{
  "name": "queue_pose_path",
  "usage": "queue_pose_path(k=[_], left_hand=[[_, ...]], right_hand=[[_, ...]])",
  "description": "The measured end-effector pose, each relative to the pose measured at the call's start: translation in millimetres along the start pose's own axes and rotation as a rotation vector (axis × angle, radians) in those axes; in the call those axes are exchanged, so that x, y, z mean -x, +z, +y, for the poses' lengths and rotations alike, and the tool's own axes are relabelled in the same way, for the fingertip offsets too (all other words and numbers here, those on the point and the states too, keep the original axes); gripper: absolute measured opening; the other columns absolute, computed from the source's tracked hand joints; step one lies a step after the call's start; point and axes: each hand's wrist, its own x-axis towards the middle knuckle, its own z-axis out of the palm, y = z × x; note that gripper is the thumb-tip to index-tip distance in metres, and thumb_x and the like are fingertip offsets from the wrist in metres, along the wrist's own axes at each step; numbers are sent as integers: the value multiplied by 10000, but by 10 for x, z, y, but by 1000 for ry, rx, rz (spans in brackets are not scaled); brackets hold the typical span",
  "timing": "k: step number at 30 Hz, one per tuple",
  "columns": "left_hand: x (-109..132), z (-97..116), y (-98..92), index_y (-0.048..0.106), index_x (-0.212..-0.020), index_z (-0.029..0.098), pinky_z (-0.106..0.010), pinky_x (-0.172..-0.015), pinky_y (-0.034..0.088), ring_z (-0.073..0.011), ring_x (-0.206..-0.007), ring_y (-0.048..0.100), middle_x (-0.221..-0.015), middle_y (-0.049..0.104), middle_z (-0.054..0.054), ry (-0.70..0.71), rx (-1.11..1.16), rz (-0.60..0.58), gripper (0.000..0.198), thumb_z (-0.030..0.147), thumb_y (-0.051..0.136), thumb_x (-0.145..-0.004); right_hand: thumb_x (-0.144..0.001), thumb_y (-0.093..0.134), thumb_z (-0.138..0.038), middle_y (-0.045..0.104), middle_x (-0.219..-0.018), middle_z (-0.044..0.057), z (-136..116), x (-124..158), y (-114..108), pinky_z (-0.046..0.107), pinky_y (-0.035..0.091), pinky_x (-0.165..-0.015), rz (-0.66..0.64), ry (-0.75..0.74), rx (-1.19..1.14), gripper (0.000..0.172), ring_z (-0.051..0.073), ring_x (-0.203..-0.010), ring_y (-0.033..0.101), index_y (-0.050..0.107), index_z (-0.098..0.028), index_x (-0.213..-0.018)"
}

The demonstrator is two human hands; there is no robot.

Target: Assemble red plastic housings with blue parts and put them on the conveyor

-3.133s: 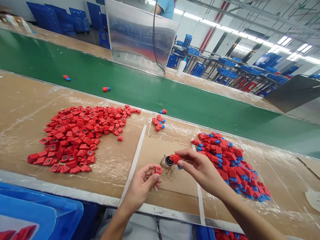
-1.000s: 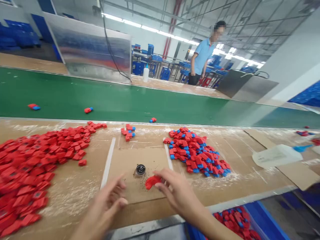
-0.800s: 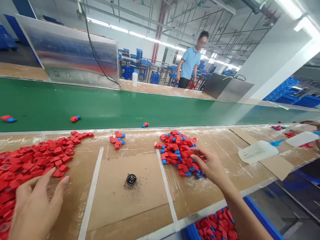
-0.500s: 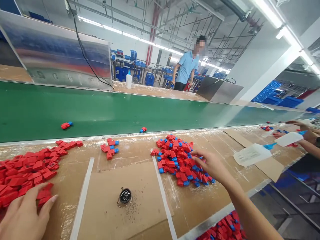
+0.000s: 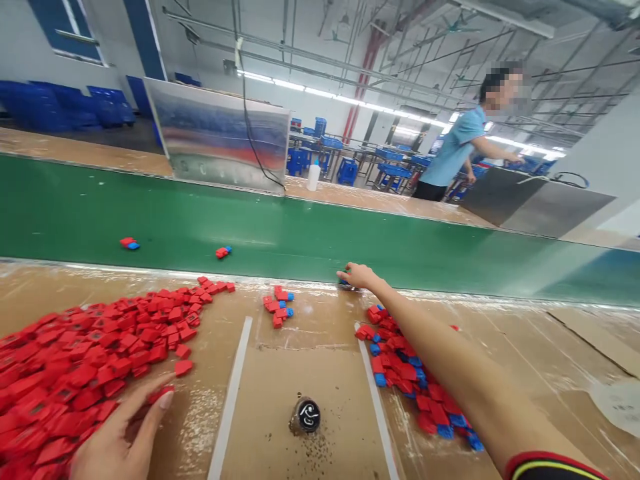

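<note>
My left hand [image 5: 123, 427] is at the near right edge of a heap of red plastic blocks [image 5: 95, 360]. A red block [image 5: 161, 395] sits between its thumb and forefinger. My right hand [image 5: 357, 275] reaches to the near edge of the green conveyor belt [image 5: 310, 230], fingers pinched on a small block [image 5: 344, 281]. Only a bluish bit of that block shows; the fingers cover the rest. Under my right forearm lies a pile of joined red-and-blue blocks [image 5: 400, 363], partly hidden. A few more red-and-blue blocks [image 5: 278, 307] lie between the two piles.
Two red-and-blue pieces, one a block pair [image 5: 223, 252], rest on the belt. A round black-topped object [image 5: 307, 415] stands on cardboard between white tape strips [image 5: 231, 400]. Beyond the belt are a white bottle [image 5: 313, 177], a metal panel [image 5: 225, 143] and a person in a blue shirt [image 5: 453, 157].
My right hand has gone from the red-and-blue pile to the belt's near edge. My left hand stays by the red heap, now with a block at its fingertips. The view has swung left.
</note>
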Motion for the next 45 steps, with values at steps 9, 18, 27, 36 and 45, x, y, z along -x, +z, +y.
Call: queue_pose_path(k=[9,18,27,36,45], left_hand=[[426,453,60,666,-836,155,-256,-719,520,-152,-745,641,-857,719,-46,-315,805,-217,278,318,800,-654],[680,496,314,691,-857,153,-237,-668,467,-146,-714,599,-770,678,-23,-101,639,-353,246,289,782,-673],[946,622,491,741,-1073,194,-239,-579,436,-142,-689,517,-811,613,-47,-63,710,-582,362,392,686,-776],[1085,568,552,703,-1137,207,-283,-743,483,-150,-772,558,-942,614,-59,-39,678,-560,339,320,630,-826],[1117,511,600,693,-952,133,-278,-726,490,-165,-758,612,-811,691,-52,-223,784,-519,354,271,802,-645]], right_hand=[[-854,623,-216,657,-1060,160,-56,227,111,422,487,-843,38,-27,5,351,275,-987,630,562,-95,-1177],[-890,511,-270,707,-1038,69,-158,1577,82,301,535,-788,-116,-487,-387,277,188,-900,672,615,-183,-1132],[-902,531,-215,686,-1055,67,-395,2625,38,371,541,-800,-66,-689,-431,261,187,-923,650,610,-231,-1150],[-895,562,-209,689,-957,57,-511,2659,242,340,522,-750,11,-735,-330,146,189,-860,646,615,-211,-1031],[-940,496,-233,610,-836,50,-542,2711,270,285,481,-642,45,-809,-186,119,182,-752,604,612,-207,-929]])
